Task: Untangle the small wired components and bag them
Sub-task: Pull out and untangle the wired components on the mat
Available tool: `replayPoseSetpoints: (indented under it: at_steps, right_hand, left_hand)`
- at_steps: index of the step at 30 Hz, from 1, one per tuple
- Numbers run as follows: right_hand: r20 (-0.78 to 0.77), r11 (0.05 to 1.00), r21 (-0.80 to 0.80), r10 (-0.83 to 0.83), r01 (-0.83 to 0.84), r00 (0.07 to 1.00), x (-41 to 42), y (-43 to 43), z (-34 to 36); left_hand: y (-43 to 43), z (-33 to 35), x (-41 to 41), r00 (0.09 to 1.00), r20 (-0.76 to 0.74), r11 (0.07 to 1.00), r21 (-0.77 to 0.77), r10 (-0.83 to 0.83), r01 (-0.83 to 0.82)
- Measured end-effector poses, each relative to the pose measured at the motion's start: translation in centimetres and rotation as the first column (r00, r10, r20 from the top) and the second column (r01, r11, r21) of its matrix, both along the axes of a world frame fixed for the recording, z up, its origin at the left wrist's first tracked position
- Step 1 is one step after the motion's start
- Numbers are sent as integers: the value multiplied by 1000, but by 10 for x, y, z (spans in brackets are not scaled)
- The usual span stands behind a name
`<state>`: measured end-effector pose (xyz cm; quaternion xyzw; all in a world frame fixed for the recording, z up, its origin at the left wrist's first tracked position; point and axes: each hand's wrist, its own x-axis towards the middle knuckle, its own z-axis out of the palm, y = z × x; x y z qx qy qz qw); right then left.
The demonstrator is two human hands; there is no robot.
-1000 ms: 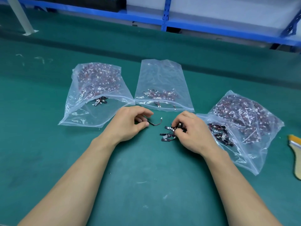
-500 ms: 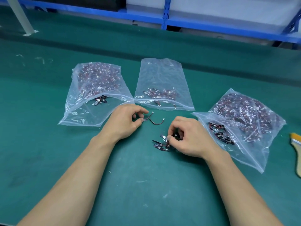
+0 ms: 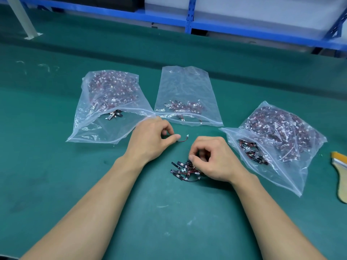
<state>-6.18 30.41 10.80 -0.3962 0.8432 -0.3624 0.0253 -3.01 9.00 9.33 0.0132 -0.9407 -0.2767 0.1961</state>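
My left hand point(image 3: 152, 139) pinches one small wired component point(image 3: 183, 139), whose red-black wire and white plug stick out to the right of my thumb. Just below it, my right hand point(image 3: 214, 158) grips a tangled clump of wired components point(image 3: 183, 170) lying on the green mat. Three clear plastic bags lie beyond: the left bag point(image 3: 109, 107) is full of components, the middle bag point(image 3: 185, 96) holds a few, and the right bag point(image 3: 277, 141) is full, its mouth open toward my right hand.
A brush with a yellow handle point(image 3: 339, 173) lies at the right edge of the green mat point(image 3: 169, 212). Blue shelving point(image 3: 189, 17) runs along the far side, and a white post point(image 3: 22, 17) stands at the far left.
My left hand has pulled one component free and drawn it up and left. My right hand has slid the clump toward me and lower on the mat.
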Motion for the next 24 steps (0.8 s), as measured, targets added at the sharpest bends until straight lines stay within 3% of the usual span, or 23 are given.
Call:
replayPoseSetpoints:
  at_steps: [15, 24]
  right_hand:
    - [-19, 990, -102, -95, 92, 995, -4, 1, -7]
    - [-53, 985, -101, -145, 139, 988, -5, -1, -8]
  left_hand:
    - [6, -1, 0, 996, 52, 993, -91, -66, 70]
    - [15, 0, -6, 987, 118, 987, -130, 110, -94]
